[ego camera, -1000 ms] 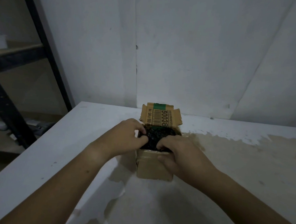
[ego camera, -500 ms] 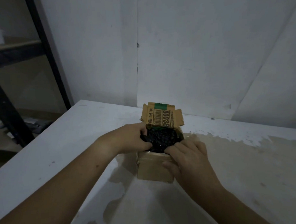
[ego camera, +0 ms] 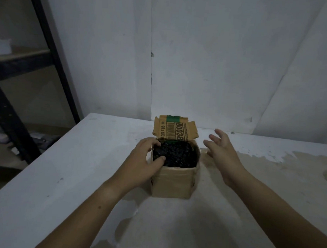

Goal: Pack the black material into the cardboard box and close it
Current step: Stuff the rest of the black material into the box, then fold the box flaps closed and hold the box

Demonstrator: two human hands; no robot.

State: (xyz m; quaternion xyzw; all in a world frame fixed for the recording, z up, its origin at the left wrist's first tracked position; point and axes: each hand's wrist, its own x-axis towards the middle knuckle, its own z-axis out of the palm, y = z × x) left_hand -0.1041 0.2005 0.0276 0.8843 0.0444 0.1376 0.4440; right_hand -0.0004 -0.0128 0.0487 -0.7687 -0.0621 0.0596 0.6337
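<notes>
My left hand (ego camera: 144, 158) pinches soft, springy mesh (ego camera: 176, 155) in the box (ego camera: 173, 181); right hand (ego camera: 221, 150) is spread. I'd grab the far flap (ego camera: 174, 129).

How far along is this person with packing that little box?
Mostly packed: the black material fills the cardboard box to its rim. In hand: the left hand presses on the material's left edge, while the right hand hovers open beside the box, touching nothing. Left: closing. The printed back flap stands upright, so the box is open.
</notes>
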